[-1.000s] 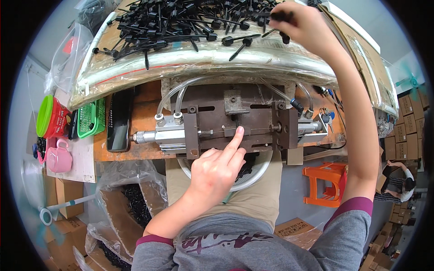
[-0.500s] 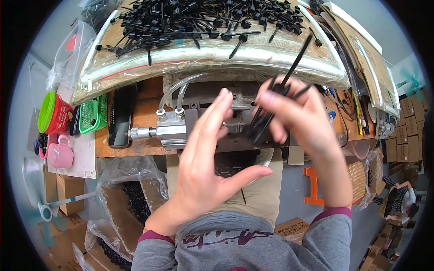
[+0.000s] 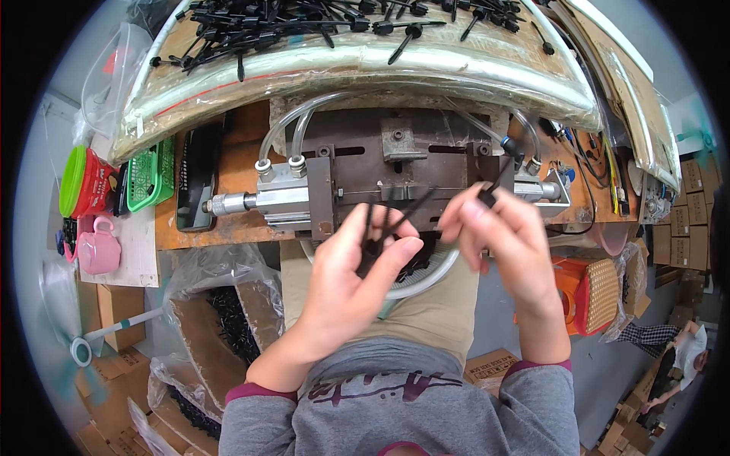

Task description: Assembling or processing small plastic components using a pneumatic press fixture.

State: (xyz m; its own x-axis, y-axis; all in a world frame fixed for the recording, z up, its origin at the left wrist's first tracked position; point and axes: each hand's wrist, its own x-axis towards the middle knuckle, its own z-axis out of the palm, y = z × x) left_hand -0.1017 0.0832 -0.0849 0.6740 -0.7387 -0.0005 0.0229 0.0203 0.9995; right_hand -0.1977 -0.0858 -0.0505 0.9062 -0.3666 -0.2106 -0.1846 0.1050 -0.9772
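My left hand (image 3: 331, 285) is closed round a few thin black plastic rods (image 3: 389, 216), which fan out above its fingers. Their lower ends are hidden in the palm. My right hand (image 3: 511, 242) pinches one black stemmed part (image 3: 487, 197) with a thicker head, its thin stem pointing up and away. Both hands hover just in front of the dark metal clamping fixture (image 3: 357, 171). Below them, on my lap, is a round white-rimmed basket (image 3: 435, 284) with black pieces in it, partly covered by my left hand.
A heap of black stemmed parts (image 3: 289, 26) lies on the plastic-wrapped cardboard (image 3: 487, 85) beyond the fixture. Air cylinders (image 3: 283, 199) with clear hoses flank it. At left are a phone-like black slab (image 3: 199, 182), green basket (image 3: 149, 176) and pink cup (image 3: 99, 249). A person (image 3: 690, 357) is far right.
The black rods, earlier bunched in my right hand, are now in my left hand, which has closed. My right hand keeps a single stemmed part. The view has shifted, showing more of the fixture.
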